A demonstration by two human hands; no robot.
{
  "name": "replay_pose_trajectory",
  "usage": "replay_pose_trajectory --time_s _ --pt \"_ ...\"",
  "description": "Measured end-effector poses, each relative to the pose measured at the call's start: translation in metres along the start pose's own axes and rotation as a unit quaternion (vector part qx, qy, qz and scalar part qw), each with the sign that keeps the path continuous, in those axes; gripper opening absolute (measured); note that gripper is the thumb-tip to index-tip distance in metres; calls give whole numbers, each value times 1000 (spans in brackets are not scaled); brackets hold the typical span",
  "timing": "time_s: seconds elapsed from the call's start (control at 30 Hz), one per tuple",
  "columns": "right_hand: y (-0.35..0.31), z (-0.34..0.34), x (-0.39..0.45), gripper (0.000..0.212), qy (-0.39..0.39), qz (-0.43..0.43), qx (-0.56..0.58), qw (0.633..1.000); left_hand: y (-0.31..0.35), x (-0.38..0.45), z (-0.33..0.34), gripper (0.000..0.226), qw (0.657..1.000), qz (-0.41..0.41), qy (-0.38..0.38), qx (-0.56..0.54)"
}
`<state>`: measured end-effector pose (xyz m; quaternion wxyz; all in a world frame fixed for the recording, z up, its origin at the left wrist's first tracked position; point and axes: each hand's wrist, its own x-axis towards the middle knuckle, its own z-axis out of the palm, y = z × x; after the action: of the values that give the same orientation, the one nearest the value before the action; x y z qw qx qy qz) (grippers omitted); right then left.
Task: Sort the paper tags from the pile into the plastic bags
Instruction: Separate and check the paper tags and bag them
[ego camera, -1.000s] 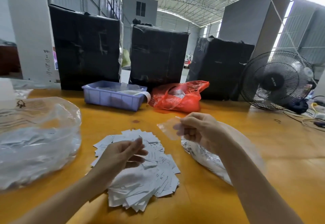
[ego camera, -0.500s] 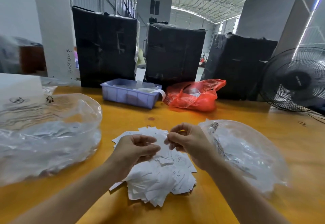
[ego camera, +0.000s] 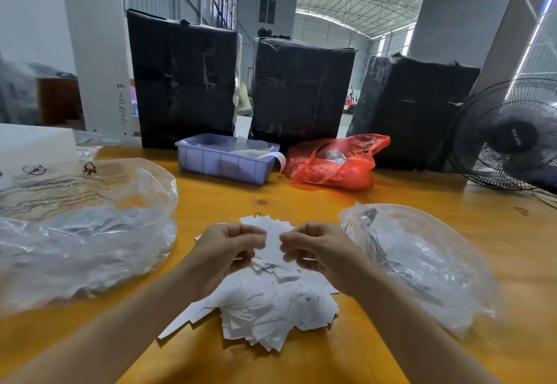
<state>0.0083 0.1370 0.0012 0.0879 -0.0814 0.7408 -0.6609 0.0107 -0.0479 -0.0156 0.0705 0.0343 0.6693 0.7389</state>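
Now, big clear bag (ego camera: 84, 233) at nine o'clock; left hand (ego camera: 224, 252) and right hand (ego camera: 319, 251) curl above the tag pile (ego camera: 271, 308) at centre, seemingly pinching one tag (ego camera: 272, 240) between them; second clear bag (ego camera: 422, 263) at three o'clock.

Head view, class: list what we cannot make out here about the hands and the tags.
- Head view: the left hand and right hand have curled fingers turned away, so what they hold is hidden.
- Print on the tag pile is too small to read.
- Contents of the red bag are veiled by plastic.
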Motion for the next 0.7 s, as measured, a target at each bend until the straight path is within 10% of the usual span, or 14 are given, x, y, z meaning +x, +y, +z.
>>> replay_pose_trajectory --time_s 0.2,0.43,0.7 --pt "6 22 0 10 69 -41 71 994 -7 -2 11 20 994 -29 21 -104" --pt "34 11 15 35 136 -148 -415 887 -3 4 -1 5 975 24 136 -176" --pt "49 7 28 57 88 -104 -461 877 -11 6 -2 8 986 13 145 -86"
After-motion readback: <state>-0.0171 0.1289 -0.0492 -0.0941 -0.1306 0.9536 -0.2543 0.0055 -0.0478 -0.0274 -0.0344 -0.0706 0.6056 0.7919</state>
